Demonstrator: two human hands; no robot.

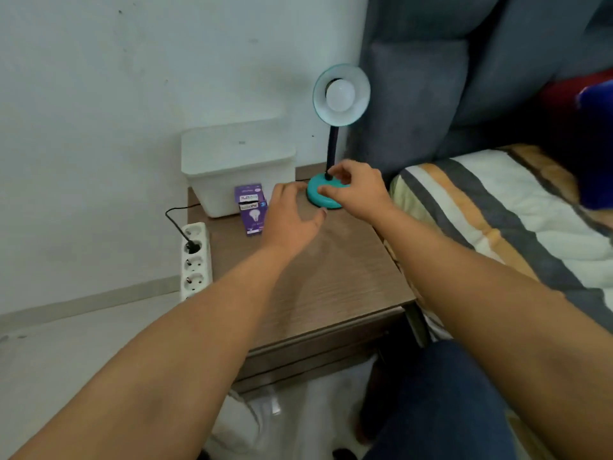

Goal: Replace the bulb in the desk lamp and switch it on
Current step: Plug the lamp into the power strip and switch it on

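The right hand (356,190) is resting on the teal base (323,195) of the desk lamp (333,141), its fingers (335,192) curling loosely over the top near the foot of the stem, pinching nothing that shows. The left hand (292,217) is hovering just left of the base, fingers (313,220) spread and holding nothing. A white bulb (341,94) is sitting in the shade above the right fingers; the purple bulb box (252,209) is standing just beyond the left fingers, against a white lidded bin (238,167).

Judging from this, a push on the light base could be sliding or tipping the lamp, since the tall stem is carrying the shade high. A sweeping left hand could be knocking the box over. The cord (175,220) is running to the power strip (195,260), so unscrewing a live bulb is risky.

The lamp is standing near the table's (331,277) back right corner, with the bed (497,210) close beside it; open table surface is lying nearer than the fingers.
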